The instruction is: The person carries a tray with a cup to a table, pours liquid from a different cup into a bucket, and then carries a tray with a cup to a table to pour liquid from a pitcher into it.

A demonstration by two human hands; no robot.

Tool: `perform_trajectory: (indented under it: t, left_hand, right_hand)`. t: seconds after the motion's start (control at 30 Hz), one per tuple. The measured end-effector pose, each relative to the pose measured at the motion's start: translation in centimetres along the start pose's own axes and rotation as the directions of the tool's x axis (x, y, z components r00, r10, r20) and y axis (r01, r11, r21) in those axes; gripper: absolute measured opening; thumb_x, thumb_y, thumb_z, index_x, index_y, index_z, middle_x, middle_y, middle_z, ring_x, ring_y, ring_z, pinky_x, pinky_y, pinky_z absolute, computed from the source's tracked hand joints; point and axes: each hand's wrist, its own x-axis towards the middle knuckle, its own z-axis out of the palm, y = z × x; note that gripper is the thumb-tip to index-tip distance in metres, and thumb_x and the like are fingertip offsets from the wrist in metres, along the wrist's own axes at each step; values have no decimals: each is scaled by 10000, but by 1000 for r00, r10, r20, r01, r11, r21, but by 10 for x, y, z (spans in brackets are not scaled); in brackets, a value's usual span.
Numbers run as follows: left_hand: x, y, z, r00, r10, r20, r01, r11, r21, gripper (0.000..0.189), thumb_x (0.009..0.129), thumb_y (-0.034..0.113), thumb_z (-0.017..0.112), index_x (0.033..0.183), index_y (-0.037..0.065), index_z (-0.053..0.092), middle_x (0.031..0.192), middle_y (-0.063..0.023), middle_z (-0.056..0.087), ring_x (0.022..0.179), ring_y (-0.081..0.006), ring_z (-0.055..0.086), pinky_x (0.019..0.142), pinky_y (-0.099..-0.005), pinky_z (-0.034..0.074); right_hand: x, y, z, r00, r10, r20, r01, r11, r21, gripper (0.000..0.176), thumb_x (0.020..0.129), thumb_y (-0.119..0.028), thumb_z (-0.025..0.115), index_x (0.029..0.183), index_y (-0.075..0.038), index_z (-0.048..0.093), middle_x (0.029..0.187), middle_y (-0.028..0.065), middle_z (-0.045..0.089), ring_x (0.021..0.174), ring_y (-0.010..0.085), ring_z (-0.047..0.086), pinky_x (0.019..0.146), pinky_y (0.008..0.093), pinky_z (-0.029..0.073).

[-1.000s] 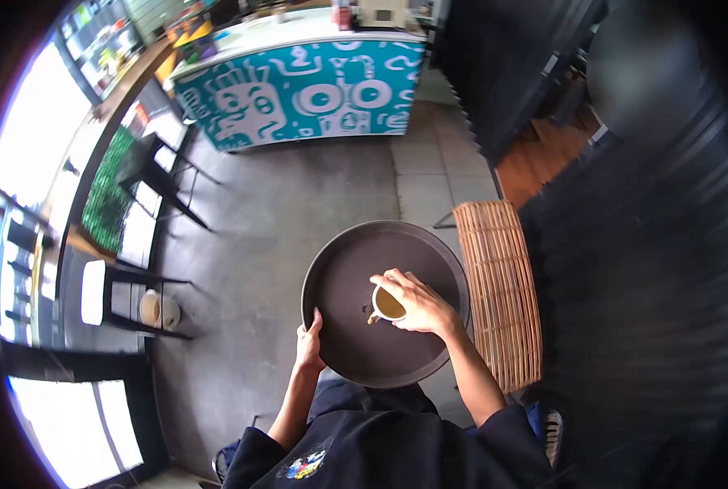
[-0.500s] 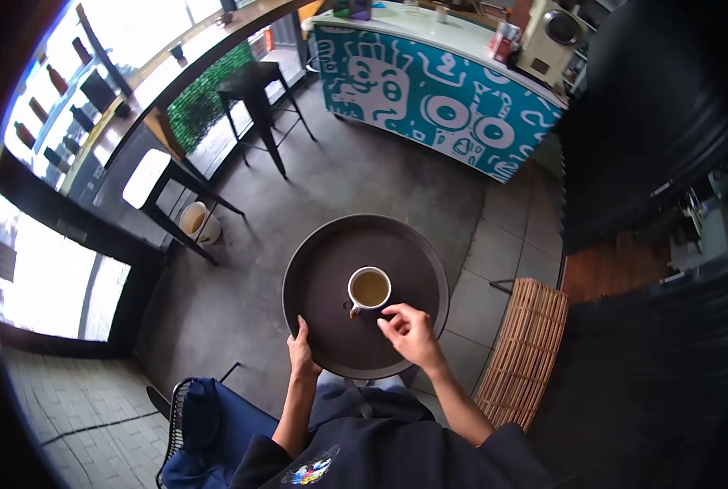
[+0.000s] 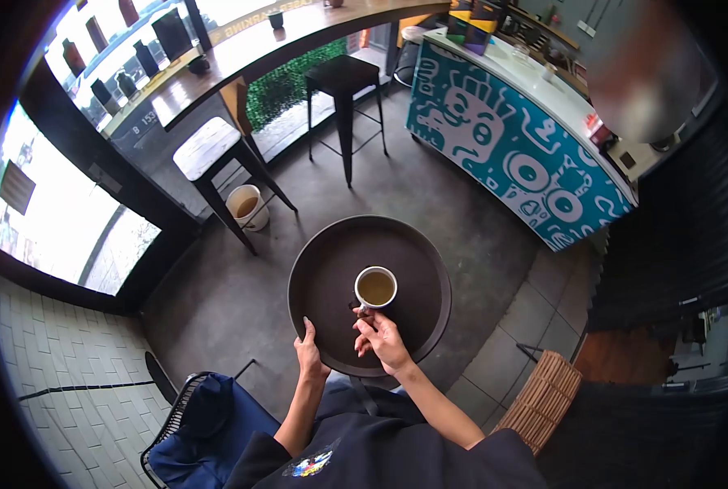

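A round dark brown tray (image 3: pixel 323 269) is held level in front of the body. My left hand (image 3: pixel 308 352) grips its near left rim, thumb on top and fingers hidden below. Right of the tray's middle stands a white cup (image 3: pixel 376 288) of yellowish-brown liquid, its handle towards me. Just below that handle, over the tray, is my right hand (image 3: pixel 380 341), fingers curled and partly apart, with nothing visible between them. Whether a fingertip touches the handle cannot be told.
A white-topped stool (image 3: pixel 207 148) and a black stool (image 3: pixel 342 75) stand by the window counter, near a bucket (image 3: pixel 247 207). A teal patterned counter (image 3: pixel 502 147) is ahead right. A blue-draped chair (image 3: pixel 209 432) and wicker piece (image 3: pixel 541 399) flank me.
The view has turned left, so stools and counter appear farther right. My right hand has moved left, from beside the cup to below its handle. My left hand still holds the tray.
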Motion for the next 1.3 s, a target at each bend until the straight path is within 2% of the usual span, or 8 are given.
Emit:
perform_trajectory:
  t: [0.17, 0.5, 0.63, 0.77, 0.9, 0.97, 1.2, 1.3]
  left_hand:
    - [44, 37, -2, 996, 19, -84, -20, 1000, -14, 450, 938, 334, 556, 1212, -6, 450, 1113, -153, 589, 966, -273, 622, 805, -440, 545]
    - [110, 65, 24, 955, 82, -284, -113, 989, -95, 459, 926, 374, 566, 1152, -14, 472, 1076, -162, 599, 927, -294, 632, 772, -465, 558]
    - [145, 67, 34, 939, 84, -333, -130, 984, -118, 548, 930, 338, 569, 1264, -26, 331, 1166, -195, 533, 1032, -317, 590, 832, -479, 535]
    - [191, 47, 26, 919, 171, -356, -254, 946, -200, 611, 911, 339, 599, 1289, -42, 306, 1232, -208, 499, 1071, -324, 571, 860, -471, 527]
    - [193, 55, 53, 846, 153, -510, -311, 919, -241, 631, 900, 337, 618, 1291, -45, 303, 1235, -205, 497, 1082, -327, 564, 871, -467, 523]
    - [198, 57, 63, 747, 117, -654, -335, 916, -219, 577, 882, 382, 633, 1208, -50, 431, 1148, -178, 559, 1008, -286, 601, 857, -425, 529]
    - [204, 48, 49, 650, 171, -741, -521, 810, -270, 510, 896, 371, 614, 1160, -51, 503, 1123, -175, 591, 992, -282, 615, 837, -419, 542]
    - [203, 47, 43, 613, 95, -784, -535, 781, -324, 507, 907, 354, 602, 1185, -57, 495, 1127, -171, 593, 994, -278, 615, 857, -419, 533]
  right_hand:
    - [55, -3, 33, 998, -10, -63, 7, 999, -43, 244, 973, -242, 497, 1105, -44, 445, 916, 57, 495, 586, 121, 593, 491, 242, 505]
    - [167, -13, 40, 995, 82, -63, -91, 985, -145, 314, 1002, -315, 419, 841, -52, 477, 704, 11, 436, 536, 102, 525, 458, 243, 473]
    - [224, -19, 28, 994, 109, 0, -106, 966, -238, 297, 1013, -295, 377, 825, -74, 440, 702, 9, 413, 522, 110, 505, 443, 258, 453]
    - [280, -39, 21, 975, 196, 101, -144, 913, -382, 291, 1015, -300, 364, 836, -80, 427, 720, 11, 393, 506, 110, 472, 434, 258, 443]
    - [322, -60, 23, 937, 262, 232, -133, 880, -455, 305, 1011, -327, 361, 843, -80, 422, 720, 12, 392, 508, 110, 468, 424, 259, 436]
    - [342, -72, 26, 913, 288, 288, -121, 868, -482, 313, 1009, -340, 360, 850, -79, 427, 722, 15, 397, 500, 112, 460, 418, 257, 427]
    - [422, -101, 54, 862, 381, 334, -114, 788, -605, 310, 1001, -328, 353, 802, -96, 408, 661, 8, 375, 475, 120, 457, 395, 266, 407]
    - [460, -95, 63, 853, 399, 336, -91, 748, -658, 321, 1000, -332, 347, 775, -107, 388, 644, 3, 360, 460, 124, 442, 388, 269, 397]
